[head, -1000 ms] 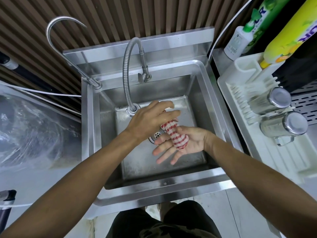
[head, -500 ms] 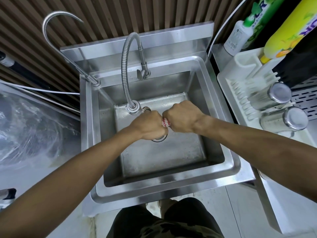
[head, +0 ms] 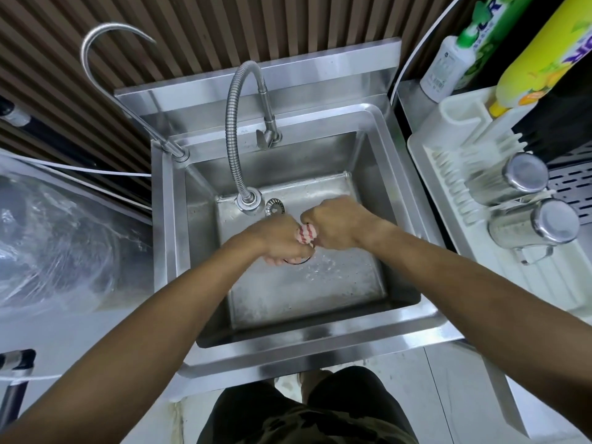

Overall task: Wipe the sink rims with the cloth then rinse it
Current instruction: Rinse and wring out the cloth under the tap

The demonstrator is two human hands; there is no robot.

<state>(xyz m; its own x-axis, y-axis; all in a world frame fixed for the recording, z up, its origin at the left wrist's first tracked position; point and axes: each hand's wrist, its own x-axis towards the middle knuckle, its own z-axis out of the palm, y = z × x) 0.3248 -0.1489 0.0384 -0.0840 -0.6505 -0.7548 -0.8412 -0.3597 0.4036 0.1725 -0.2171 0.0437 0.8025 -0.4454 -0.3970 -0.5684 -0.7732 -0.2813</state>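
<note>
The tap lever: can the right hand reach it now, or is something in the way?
Probably yes, but not at once. The path from the right hand to the tap lever looks clear, yet both fists grip the cloth, so it must let go first.

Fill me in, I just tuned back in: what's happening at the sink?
A person is wringing out the red-and-white striped cloth over the steel sink. The left hand and right hand are both fisted on it, knuckles nearly touching, just above the drain area. Only a small bit of cloth shows between the fists. The flexible faucet hangs just behind them; no running water is visible.
</note>
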